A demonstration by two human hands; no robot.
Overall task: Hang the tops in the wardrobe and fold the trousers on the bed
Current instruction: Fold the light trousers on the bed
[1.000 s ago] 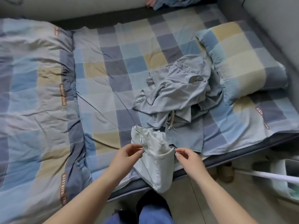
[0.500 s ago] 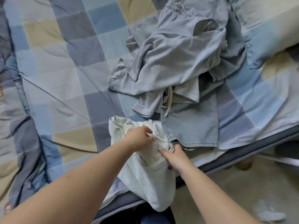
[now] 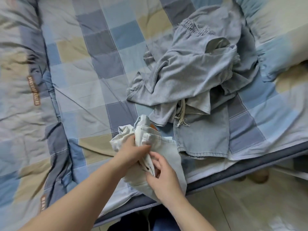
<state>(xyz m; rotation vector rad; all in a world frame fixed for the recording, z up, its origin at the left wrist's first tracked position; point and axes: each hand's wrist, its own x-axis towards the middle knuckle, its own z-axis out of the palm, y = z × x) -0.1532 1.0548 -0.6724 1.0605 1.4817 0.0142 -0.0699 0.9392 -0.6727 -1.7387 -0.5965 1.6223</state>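
Both hands grip the pale trousers at the near edge of the bed: the left hand has its fingers closed on bunched fabric, the right hand pinches a fold just beside it. Judged from the layout, folding is at an early stage: this garment is still crumpled, and a heap of grey clothes and a denim piece lie unsorted beyond it. The surface is a checked quilt, with a pillow at the far right and pale floor tiles below the bed edge.

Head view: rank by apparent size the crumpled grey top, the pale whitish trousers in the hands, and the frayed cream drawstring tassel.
1. Crumpled grey top, largest.
2. Pale whitish trousers, bunched and partly hidden by both hands; they are nearer the camera, so the gap is unsure.
3. Frayed cream drawstring tassel, clearly smallest.
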